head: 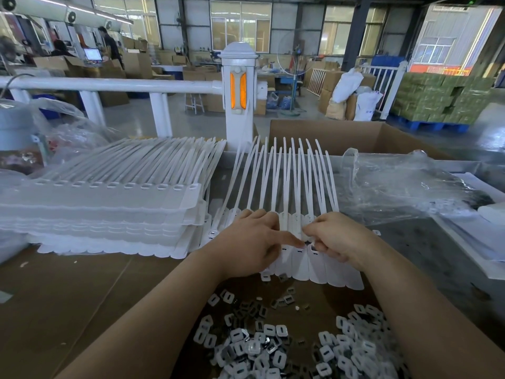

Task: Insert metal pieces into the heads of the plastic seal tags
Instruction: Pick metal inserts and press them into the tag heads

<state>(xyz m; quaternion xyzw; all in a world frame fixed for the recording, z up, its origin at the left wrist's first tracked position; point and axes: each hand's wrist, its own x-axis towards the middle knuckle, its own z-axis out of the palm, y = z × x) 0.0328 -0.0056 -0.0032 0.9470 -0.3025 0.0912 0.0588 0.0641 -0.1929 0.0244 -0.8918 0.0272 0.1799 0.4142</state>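
A joined strip of white plastic seal tags [300, 265] lies in front of me, its tails fanning away toward the far edge. My left hand [246, 242] rests on the strip, index finger pointing at a tag head near the middle. My right hand [338, 239] has curled fingers and pinches a small dark metal piece [308, 242] at that same head. Close to me lies a heap of loose metal pieces [287, 343], several with white rims, spread on brown cardboard.
A tall stack of white tag strips [109, 209] lies to the left. Crumpled clear plastic bags [404, 187] sit at the right, an open cardboard box [355, 135] behind. A white railing post [239, 91] stands beyond the table.
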